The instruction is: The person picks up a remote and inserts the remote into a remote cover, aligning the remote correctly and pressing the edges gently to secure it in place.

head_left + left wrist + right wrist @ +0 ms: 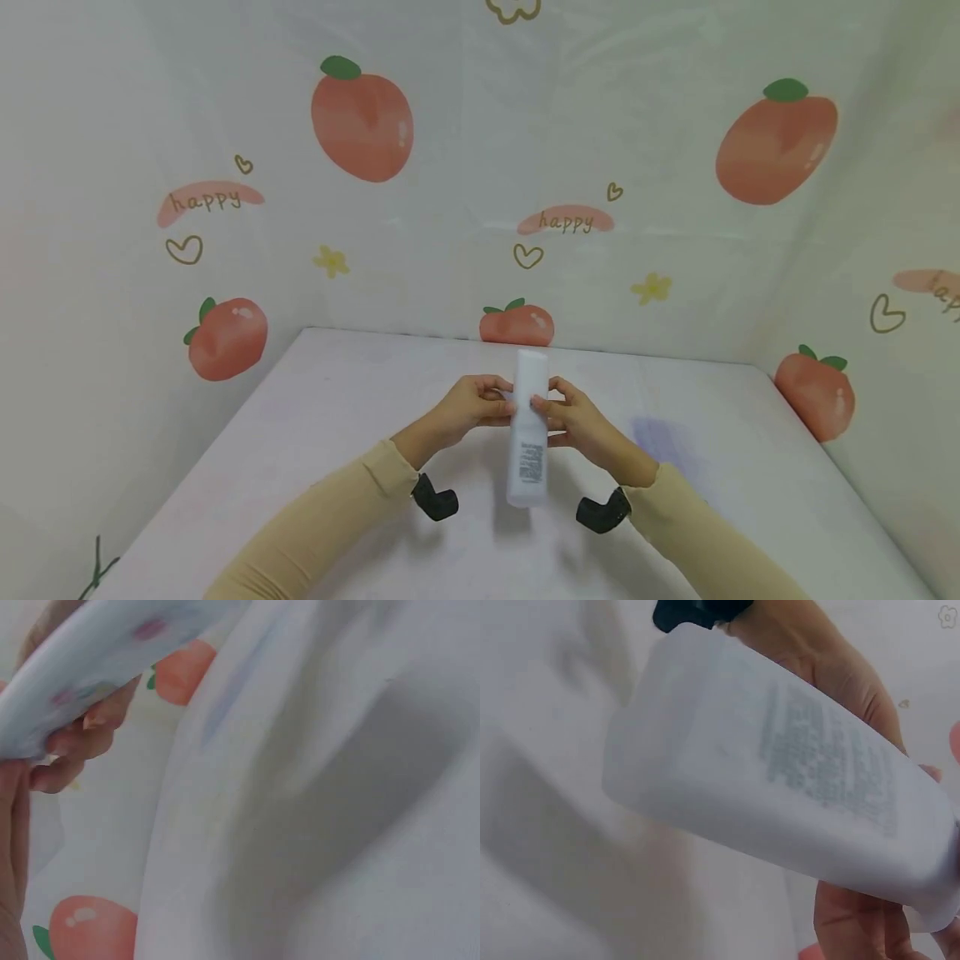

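Cloth sleeves (318, 521) foremost; left fingers (495, 408) and right fingers (553, 407) clamp a smooth, boxy bottle (528, 442).

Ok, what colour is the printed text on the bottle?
Grey, on a white bottle; the printed text shows best in the right wrist view.

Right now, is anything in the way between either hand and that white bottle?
Nothing visible is: the left hand and the right hand both touch the white bottle directly, holding it above the table.
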`<state>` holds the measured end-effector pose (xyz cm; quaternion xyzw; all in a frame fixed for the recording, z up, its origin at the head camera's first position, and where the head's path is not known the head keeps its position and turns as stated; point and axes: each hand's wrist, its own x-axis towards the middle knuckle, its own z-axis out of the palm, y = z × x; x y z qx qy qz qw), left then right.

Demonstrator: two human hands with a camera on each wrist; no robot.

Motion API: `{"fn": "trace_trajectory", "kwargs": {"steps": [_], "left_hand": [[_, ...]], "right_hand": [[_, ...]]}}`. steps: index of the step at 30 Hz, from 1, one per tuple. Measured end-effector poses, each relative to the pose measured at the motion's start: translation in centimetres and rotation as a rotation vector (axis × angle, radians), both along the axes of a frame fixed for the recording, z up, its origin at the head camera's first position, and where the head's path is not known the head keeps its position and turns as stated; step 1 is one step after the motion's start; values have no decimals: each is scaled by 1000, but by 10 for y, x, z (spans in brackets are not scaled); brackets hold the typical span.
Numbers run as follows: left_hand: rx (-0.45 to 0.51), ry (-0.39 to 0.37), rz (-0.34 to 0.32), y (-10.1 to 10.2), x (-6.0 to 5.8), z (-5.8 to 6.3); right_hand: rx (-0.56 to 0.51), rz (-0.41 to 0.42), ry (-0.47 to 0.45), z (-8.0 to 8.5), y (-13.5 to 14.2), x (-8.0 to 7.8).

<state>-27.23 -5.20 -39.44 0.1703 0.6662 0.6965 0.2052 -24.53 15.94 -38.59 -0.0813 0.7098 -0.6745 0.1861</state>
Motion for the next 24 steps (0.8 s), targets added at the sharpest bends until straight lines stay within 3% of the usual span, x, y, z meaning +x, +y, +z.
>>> {"fn": "trace_trajectory", "kwargs": {"steps": [4,9,16,24], "left_hand": [[69,-12,91,3,2,-3],[104,11,94,5,6,-5],[102,30,108,8,9,-13],[150,60,212,14,15,-16]], "right_hand": [[-67,20,-28,3,1,2],[-85,6,-65,3,-1,4],[-74,81,-66,-3,2,3],[-20,131,3,2,2,1]]}}
